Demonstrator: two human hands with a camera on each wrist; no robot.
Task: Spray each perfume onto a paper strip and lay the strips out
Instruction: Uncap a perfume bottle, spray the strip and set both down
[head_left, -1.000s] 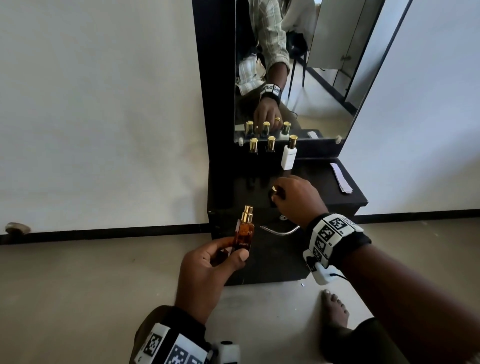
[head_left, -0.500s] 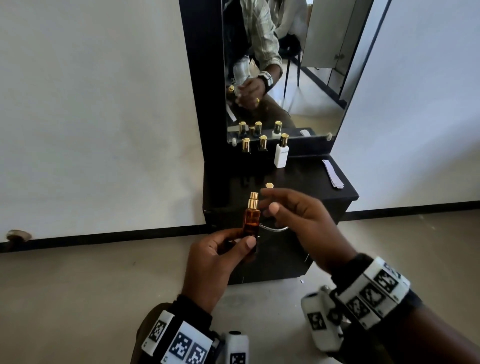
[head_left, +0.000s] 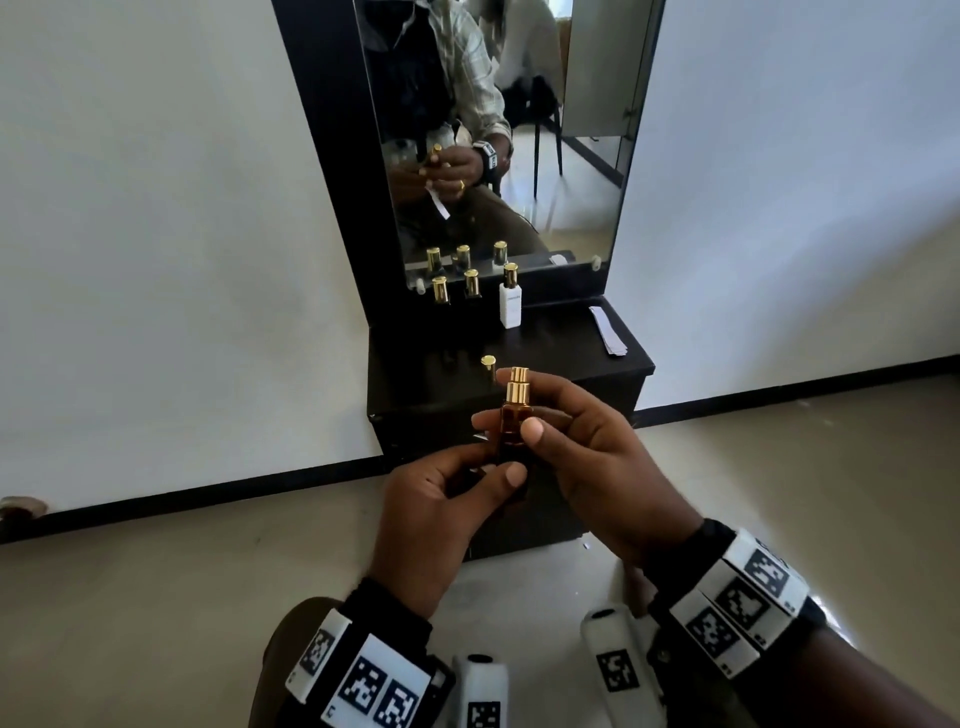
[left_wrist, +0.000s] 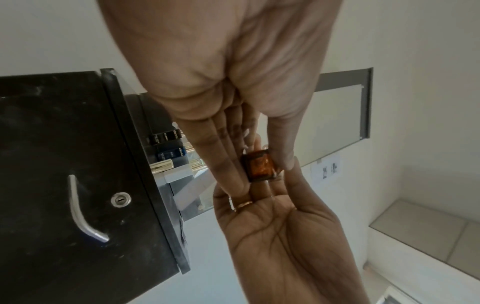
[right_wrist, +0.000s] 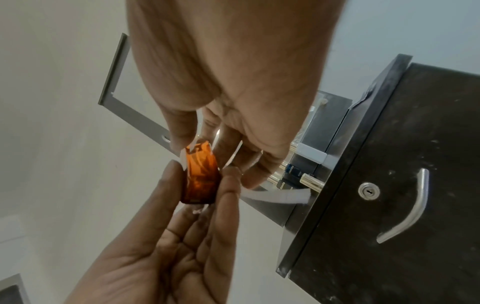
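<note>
Both hands now grip the amber bottle (head_left: 515, 423): right hand (head_left: 597, 457) has joined left hand (head_left: 441, 512), cap (head_left: 488, 362) off, so spraying seems next.

From my left wrist view, left of centre, I see small dark boxes (left_wrist: 166, 136) with white lettering, too blurred for me to read. A blue box (left_wrist: 172, 154) below them is the same. On the white bottle (head_left: 510, 304), upper centre of my head view, a faint line of print stays illegible.
</note>
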